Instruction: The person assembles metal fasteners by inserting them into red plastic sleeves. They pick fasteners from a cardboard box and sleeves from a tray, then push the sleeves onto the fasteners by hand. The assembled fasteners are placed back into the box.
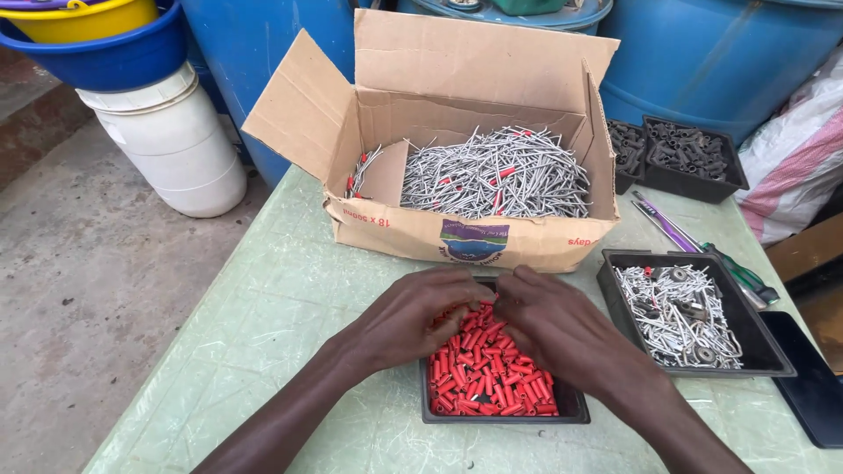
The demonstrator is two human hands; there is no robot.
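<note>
A black tray (575, 405) full of small red plastic sleeves (487, 373) sits on the pale green table near me. My left hand (413, 316) and my right hand (553, 325) both rest over the far end of this tray, fingers curled down into the red sleeves and fingertips nearly meeting. Whether either hand pinches a piece is hidden by the fingers. Behind the hands stands an open cardboard box (457, 233) heaped with thin grey metal pins (496, 175), a few tipped red.
Right of my hands is a black tray (762, 351) of grey pins and washers. Two black trays (694, 180) of dark parts, a purple tool (663, 224) and a green-handled tool (742, 276) lie far right. A dark flat slab (812, 386) lies by the table's right edge. Blue drums, white bucket (176, 145) behind.
</note>
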